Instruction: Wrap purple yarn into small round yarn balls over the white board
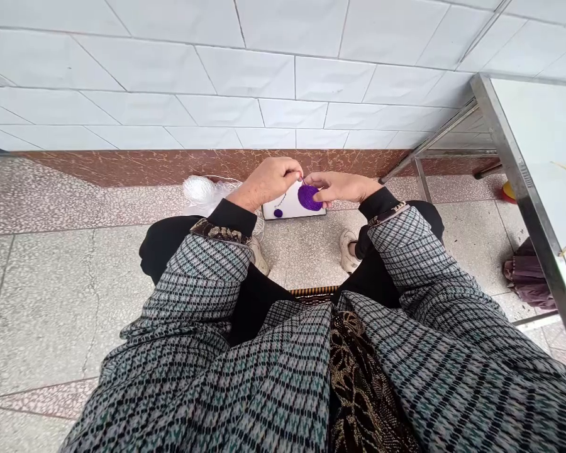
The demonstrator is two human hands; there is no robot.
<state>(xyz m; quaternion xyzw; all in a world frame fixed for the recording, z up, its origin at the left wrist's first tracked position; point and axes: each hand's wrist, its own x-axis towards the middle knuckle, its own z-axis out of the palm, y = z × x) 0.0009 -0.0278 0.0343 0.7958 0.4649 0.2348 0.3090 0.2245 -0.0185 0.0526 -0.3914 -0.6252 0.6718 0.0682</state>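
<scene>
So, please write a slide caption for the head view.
The right hand holds round purple yarn while the left hand pinches close beside it, with white yarn lying nearby.

A white board (290, 206) bears a small purple piece (278, 213).

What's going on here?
A seated person is working with both hands over a white flat surface near the tiled wall. The right hand holds a round purple piece; the left hand pinches something thin and reddish at its upper edge, too small to identify. A small purple round sits on the near part of the white surface, and a white bundle lies to the left.
</scene>
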